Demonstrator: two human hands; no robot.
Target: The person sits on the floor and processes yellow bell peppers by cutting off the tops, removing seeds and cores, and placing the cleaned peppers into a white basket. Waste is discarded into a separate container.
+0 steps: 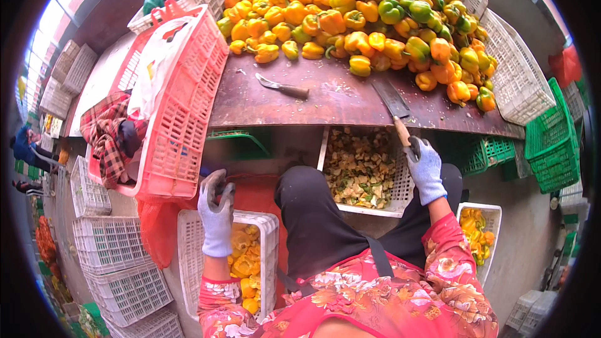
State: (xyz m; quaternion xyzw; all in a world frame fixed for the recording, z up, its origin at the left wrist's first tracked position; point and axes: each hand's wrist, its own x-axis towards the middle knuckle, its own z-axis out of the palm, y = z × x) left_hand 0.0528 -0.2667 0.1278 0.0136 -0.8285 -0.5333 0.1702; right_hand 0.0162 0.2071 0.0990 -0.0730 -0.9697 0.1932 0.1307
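Note:
My right hand point(425, 169), in a grey-blue coated work glove, has its fingers at the end of a cleaver's wooden handle point(401, 131). The cleaver's blade point(390, 97) rests on the dark red tabletop point(300, 108), with the handle past the front edge. My left hand point(216, 211), gloved alike, is empty, its fingers curled but apart, above a white crate point(268, 244) of cut yellow peppers point(246, 253). A hooked knife with a wooden handle point(293, 91) lies on the table. Behind it rises a heap of yellow, orange and green bell peppers point(328, 9).
A pink crate point(181, 117) holding a plaid cloth point(110, 136) stands at the left. Between my knees, a white crate point(403, 192) holds pepper cores and scraps point(359, 164). White crates point(112, 244) are stacked at lower left; green crates point(554, 136) stand right. Another person point(26, 145) is far left.

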